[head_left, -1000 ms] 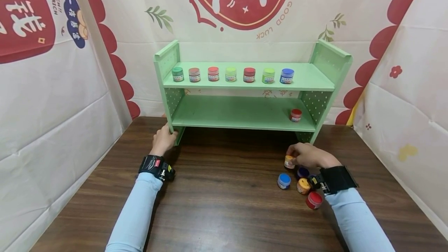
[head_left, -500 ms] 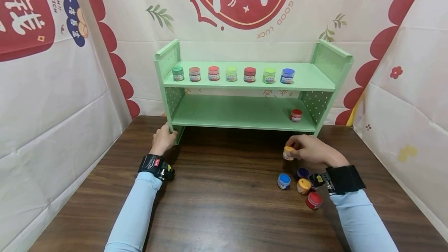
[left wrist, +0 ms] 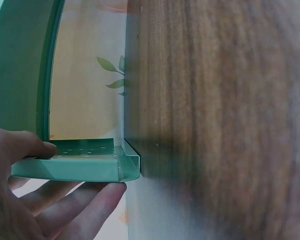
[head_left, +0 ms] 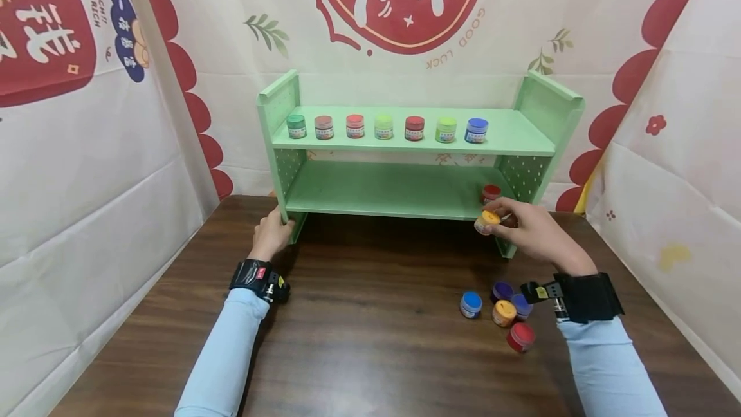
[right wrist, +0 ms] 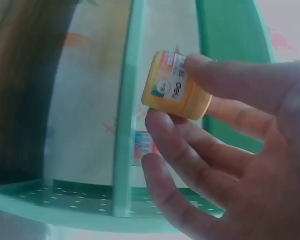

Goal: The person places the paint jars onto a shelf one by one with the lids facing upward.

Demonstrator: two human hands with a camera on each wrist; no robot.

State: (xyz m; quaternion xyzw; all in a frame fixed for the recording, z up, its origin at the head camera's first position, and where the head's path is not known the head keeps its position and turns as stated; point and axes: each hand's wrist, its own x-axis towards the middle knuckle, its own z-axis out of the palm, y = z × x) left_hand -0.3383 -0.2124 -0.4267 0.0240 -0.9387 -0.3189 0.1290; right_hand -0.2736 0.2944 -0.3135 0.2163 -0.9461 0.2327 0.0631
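Observation:
A green two-tier shelf (head_left: 393, 188) stands at the back of the table. My left hand (head_left: 271, 235) grips the lower end of its left side panel (left wrist: 85, 169), thumb on one face and fingers on the other. Between thumb and fingers my right hand (head_left: 535, 230) pinches a small yellow paint jar (right wrist: 175, 85), raised off the table in front of the lower tier's right end. Just behind it a red-lidded jar (head_left: 491, 193) sits on that tier, partly hidden by the hand. Several jars with green, red, brown and blue lids line the upper tier, such as a blue-lidded one (head_left: 476, 130).
Below my right hand, several jars stand close together on the table (head_left: 370, 340): a blue one (head_left: 471, 304), a purple one (head_left: 502, 291), a violet-blue one (head_left: 521, 306), an orange-yellow one (head_left: 503, 313) and a red one (head_left: 521, 336). Printed cloth (head_left: 405, 92) hangs behind and at both sides.
My right hand has lifted the yellow jar from the table up to the front of the lower tier. My left hand keeps its grip on the shelf.

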